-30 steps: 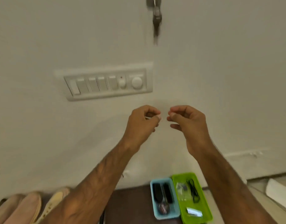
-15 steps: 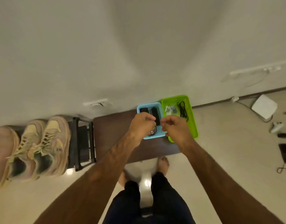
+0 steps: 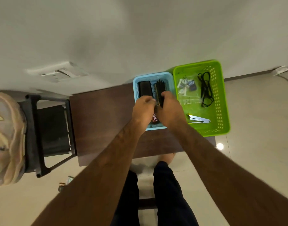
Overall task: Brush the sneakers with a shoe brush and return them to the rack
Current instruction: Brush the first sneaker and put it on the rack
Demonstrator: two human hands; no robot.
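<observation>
A black shoe brush (image 3: 159, 88) lies bristles-up in a small blue basket (image 3: 153, 75) on a brown cabinet top (image 3: 104, 119). My right hand (image 3: 170, 111) curls its fingers round the brush's near end. Beside it, my left hand (image 3: 144, 110) hovers over the basket with fingers curled and nothing visibly held. A second black brush (image 3: 145, 89) lies at the basket's left side. Beige sneakers (image 3: 8, 136) sit on a black rack (image 3: 34, 128) at the far left, partly cut off by the frame edge.
A green basket (image 3: 221, 95) right of the blue one holds a black cord, a stapler and small packets. A polish tin (image 3: 154, 119) shows between my hands. A wall socket (image 3: 58, 74) is above the rack. My legs stand on tiled floor below.
The view has tilted down from the wall switches to the cabinet. Both hands dropped into the blue basket, and my right hand has taken hold of the brush.
</observation>
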